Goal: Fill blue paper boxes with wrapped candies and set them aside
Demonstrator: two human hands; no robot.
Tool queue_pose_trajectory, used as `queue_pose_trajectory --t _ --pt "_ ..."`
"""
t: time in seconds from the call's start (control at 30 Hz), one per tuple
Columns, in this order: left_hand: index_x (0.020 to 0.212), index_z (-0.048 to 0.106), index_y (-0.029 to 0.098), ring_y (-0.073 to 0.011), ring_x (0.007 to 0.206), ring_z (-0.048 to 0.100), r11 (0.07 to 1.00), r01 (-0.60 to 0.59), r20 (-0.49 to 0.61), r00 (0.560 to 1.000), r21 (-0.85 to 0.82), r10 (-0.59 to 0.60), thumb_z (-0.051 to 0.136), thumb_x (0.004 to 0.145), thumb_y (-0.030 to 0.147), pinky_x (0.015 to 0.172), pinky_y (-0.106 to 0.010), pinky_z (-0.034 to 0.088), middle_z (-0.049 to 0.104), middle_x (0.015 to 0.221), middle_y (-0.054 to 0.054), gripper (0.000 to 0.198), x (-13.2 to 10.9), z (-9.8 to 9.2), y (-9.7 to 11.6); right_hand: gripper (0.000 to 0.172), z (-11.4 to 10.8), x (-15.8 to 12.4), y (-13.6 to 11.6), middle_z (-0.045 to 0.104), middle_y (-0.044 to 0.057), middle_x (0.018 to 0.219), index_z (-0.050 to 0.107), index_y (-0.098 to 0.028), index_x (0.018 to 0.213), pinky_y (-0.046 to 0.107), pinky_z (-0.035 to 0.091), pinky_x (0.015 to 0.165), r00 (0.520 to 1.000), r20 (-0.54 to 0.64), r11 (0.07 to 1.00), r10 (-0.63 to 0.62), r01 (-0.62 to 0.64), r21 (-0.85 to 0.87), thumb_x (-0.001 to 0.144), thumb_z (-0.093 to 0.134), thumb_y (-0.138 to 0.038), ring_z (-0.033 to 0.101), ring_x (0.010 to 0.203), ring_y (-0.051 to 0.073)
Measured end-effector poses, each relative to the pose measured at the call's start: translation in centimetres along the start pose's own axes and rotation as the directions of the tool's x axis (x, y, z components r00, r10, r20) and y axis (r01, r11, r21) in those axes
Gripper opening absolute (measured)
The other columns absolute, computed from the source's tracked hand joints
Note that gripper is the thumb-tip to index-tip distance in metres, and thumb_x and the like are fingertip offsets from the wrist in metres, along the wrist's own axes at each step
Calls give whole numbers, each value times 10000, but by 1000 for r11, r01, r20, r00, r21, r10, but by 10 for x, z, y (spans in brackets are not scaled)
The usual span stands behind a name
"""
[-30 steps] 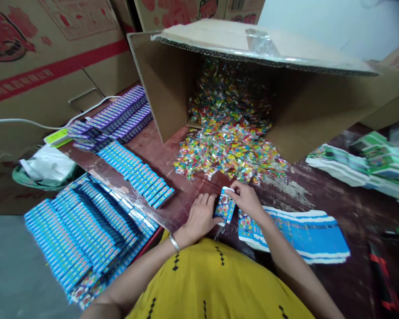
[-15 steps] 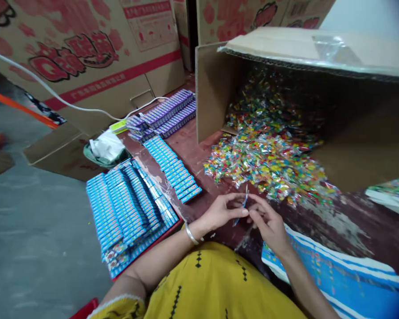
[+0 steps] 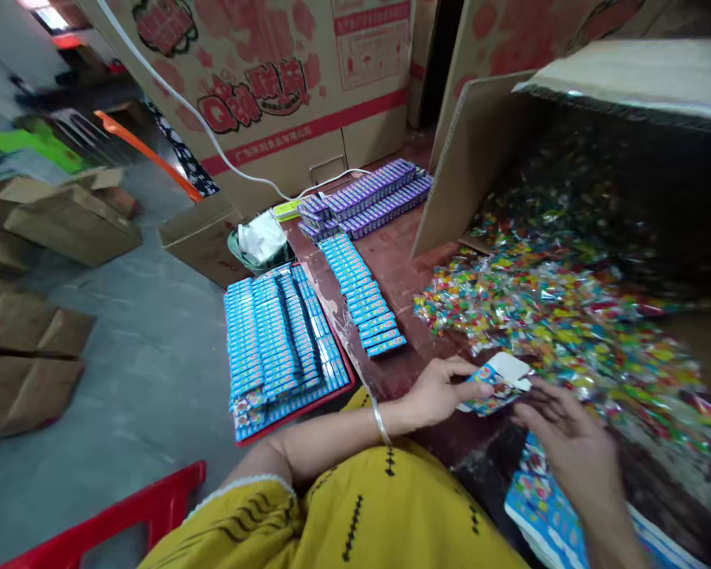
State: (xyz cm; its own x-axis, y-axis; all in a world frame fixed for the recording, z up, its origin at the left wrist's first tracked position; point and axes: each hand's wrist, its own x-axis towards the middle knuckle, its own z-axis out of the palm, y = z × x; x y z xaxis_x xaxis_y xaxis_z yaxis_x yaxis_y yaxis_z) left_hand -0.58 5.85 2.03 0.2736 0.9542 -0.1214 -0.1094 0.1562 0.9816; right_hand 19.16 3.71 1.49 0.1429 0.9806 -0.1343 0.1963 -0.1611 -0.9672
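Note:
My left hand (image 3: 444,391) pinches a small blue printed carton (image 3: 487,397) by its left side, with a white end flap (image 3: 511,367) standing up and open. My right hand (image 3: 574,442) is at the carton's right end, thumb and fingers curled together beside the flap; what they hold, if anything, cannot be made out. Beyond both hands spreads a heap of small clear candy packets (image 3: 545,300) in many colours, spilling from a tipped cardboard box (image 3: 474,150). A stack of flat blue carton blanks (image 3: 545,506) lies under my right forearm.
Blue filled-looking cartons stand in a row (image 3: 367,300) on the dark red table (image 3: 400,273). More fill a red tray (image 3: 344,387) at the left. Purple cartons (image 3: 379,194) sit behind. A white cable (image 3: 225,158), large printed boxes (image 3: 308,142) and a red stool (image 3: 124,514) surround the table.
The view has swung left. The carton, earlier flat and edge-on between both hands, now shows its printed face and open flap in my left hand. My right hand has shifted to its right end.

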Motion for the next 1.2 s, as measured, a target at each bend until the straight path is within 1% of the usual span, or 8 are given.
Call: queue_pose_trajectory --t 0.1,0.23,0.4,0.67,0.77,0.93,1.1,1.2 --pt "948 725 121 -136 734 579 996 -11 -73 997 -86 5 760 705 454 687 -243 462 661 849 -57 414 1 13 -1 358 17 -9 5 689 41 773 697 -148 868 258 510 607 990 -136 996 -28 17 -83 694 765 -453 623 665 177" --pt "1282 553 199 -111 668 566 996 -43 -116 993 -82 33 821 641 413 621 -222 465 631 877 -28 727 -2 20 1 486 36 -17 -4 677 45 807 656 -140 1129 253 478 612 939 -328 993 -106 116 12 739 744 -416 599 654 152" --pt "1309 558 240 -127 739 562 991 -92 64 994 92 87 706 774 437 691 -233 473 621 933 -36 590 -5 10 8 497 45 -17 -7 668 76 838 647 -130 1190 271 465 606 891 -401 976 -212 213 -42 777 709 -399 590 640 151" --pt "1150 618 196 -154 760 621 988 -6 215 976 157 -28 751 723 431 678 -236 474 650 883 -30 505 -1 0 4 266 29 -12 17 677 78 885 668 -154 877 319 486 741 924 -243 951 -294 256 -176 827 636 -413 621 766 196" --pt "1143 595 189 -134 699 616 994 55 189 979 96 -72 774 692 418 601 -223 468 639 938 -42 537 -1 4 0 234 25 -8 18 668 89 989 650 -163 817 325 485 778 947 -171 959 -272 253 -124 820 646 -397 631 849 208" --pt "1105 539 190 -96 666 590 996 66 42 997 63 -69 860 576 308 566 -203 465 597 1012 -56 630 1 8 -7 319 26 -6 14 672 48 888 598 -194 974 325 508 746 958 -228 978 -176 196 67 732 753 -331 652 785 194" --pt "1131 541 193 -137 771 627 995 26 75 997 100 -33 828 640 275 656 -242 504 627 983 -56 575 -3 7 -5 182 24 -1 9 665 37 861 625 -191 758 286 477 750 985 -87 981 -148 157 109 776 715 -348 617 803 172" --pt "1143 560 207 -161 881 622 976 -46 79 996 213 30 798 682 239 758 -264 509 639 979 -43 519 -6 5 0 188 20 4 4 667 21 821 641 -199 774 281 468 731 998 25 991 -58 54 124 743 747 -351 610 778 173"
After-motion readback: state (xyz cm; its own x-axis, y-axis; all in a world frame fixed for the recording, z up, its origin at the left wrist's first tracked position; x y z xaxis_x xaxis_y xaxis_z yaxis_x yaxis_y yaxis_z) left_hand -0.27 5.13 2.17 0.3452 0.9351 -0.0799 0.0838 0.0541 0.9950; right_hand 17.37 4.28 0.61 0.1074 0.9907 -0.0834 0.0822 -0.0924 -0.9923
